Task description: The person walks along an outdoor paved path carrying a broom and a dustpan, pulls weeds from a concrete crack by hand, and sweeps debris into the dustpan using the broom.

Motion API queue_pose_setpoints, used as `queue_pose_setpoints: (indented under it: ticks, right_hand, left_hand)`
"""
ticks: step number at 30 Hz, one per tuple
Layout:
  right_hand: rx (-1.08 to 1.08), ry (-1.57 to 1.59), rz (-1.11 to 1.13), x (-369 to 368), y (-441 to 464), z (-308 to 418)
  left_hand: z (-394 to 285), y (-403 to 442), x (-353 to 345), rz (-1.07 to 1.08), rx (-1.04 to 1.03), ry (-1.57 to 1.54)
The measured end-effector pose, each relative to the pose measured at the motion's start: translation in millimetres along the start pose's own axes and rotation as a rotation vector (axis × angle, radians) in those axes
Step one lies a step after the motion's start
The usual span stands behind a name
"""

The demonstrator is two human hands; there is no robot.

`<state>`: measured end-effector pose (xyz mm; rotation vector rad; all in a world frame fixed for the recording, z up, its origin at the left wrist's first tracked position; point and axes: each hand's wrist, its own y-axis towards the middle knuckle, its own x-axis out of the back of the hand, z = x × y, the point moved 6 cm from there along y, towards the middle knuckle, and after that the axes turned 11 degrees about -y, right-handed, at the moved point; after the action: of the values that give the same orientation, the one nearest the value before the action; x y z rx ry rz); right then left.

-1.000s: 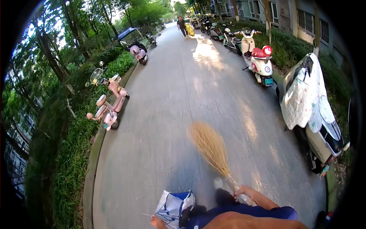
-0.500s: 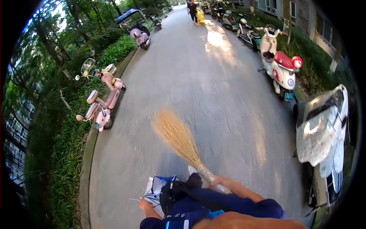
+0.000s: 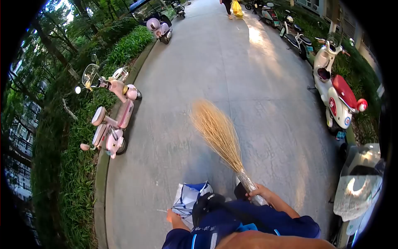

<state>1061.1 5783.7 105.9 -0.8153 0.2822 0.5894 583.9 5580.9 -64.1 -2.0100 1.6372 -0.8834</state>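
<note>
My right hand [image 3: 261,193] is wrapped round the taped handle of a straw broom [image 3: 219,135]. The broom's bristles fan out forward and to the left, above the pavement. Down at my left side, my left hand [image 3: 175,217] is closed at the edge of a white and blue bag [image 3: 191,200]. Something thin and pale sticks out to the left of that hand. The bag hangs beside my dark blue clothing, and its lower part is partly hidden by my body.
A pink scooter [image 3: 118,112] stands along the left kerb, a lilac scooter [image 3: 159,29] beyond it. On the right are a cream scooter with a red seat [image 3: 338,89] and a covered scooter [image 3: 358,182]. Ahead, a person carries a yellow bag [image 3: 236,9].
The parked scooters sit nearer and lower in view as I move forward along the road. The broom and both hands have shifted to the right in the picture, still held the same way.
</note>
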Motion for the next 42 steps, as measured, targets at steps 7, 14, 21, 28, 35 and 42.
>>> queue_pose_setpoints:
  ticks: [7,14,21,28,35,42]
  right_hand:
    - [-0.005,0.029,0.050,82.1,169.5,179.2]
    - [-0.008,-0.120,0.177,123.6,306.2,353.7]
    - [-0.024,-0.137,0.099,186.2,475.1,495.7]
    - [0.035,-0.174,-0.025,212.4,584.6,703.7]
    - [0.033,0.104,0.030,286.0,746.3,833.3]
    - [0.076,0.164,0.165,365.0,925.5,1005.3]
  left_hand:
    - [-12.3,-42.2,-230.6,0.024,0.017,0.083]
    - [-108.3,-75.4,-444.2,0.228,-0.038,-0.159]
    - [-117.5,-74.4,-726.5,0.352,0.176,-0.132]
    - [-182.6,-106.7,-974.7,0.497,0.192,-0.110]
    - [-208.0,-105.6,-1209.8,0.496,0.144,-0.050]
    - [-298.0,-200.6,-1436.7,0.650,0.055,0.057]
